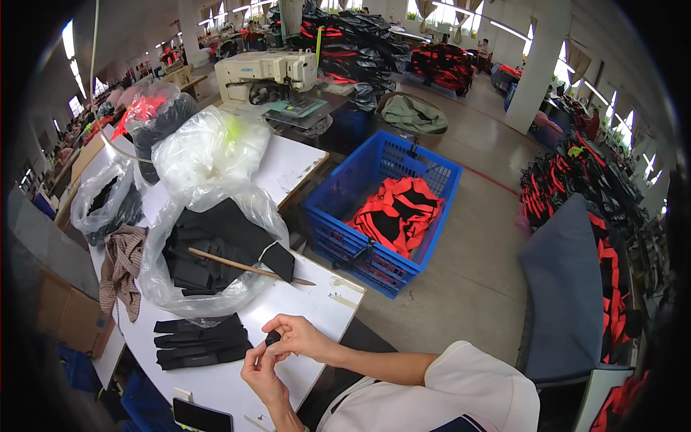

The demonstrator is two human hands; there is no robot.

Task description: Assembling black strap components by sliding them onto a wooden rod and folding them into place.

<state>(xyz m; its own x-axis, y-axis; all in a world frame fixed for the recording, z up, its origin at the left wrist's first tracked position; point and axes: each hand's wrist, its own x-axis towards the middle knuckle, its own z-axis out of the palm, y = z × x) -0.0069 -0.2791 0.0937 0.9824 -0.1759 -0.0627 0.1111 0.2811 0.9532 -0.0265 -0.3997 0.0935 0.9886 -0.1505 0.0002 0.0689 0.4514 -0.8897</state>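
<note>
A small black piece (272, 338), too small to tell its kind, is pinched between the fingertips of both my hands. My right hand (306, 338) reaches in from the right, its fingers closed on the piece's upper side. Below it, my left hand (266, 378) comes up from the lower edge, thumb and fingers meeting at the same piece. To their left, several black fabric strips (201, 344) lie in a row on the white table (302, 371). Beyond them, an open clear plastic bag (155, 270) holds folded black fabric (209, 237). A pointed wooden stick (248, 266) lies across the bag's mouth.
A phone (201, 415) rests at the table's near edge. A checked cloth (122, 266) hangs at the far side. A blue crate (374, 277) holds red and black pieces (399, 216). Beyond stands a sewing machine (266, 75); a grey padded panel (565, 288) is at right.
</note>
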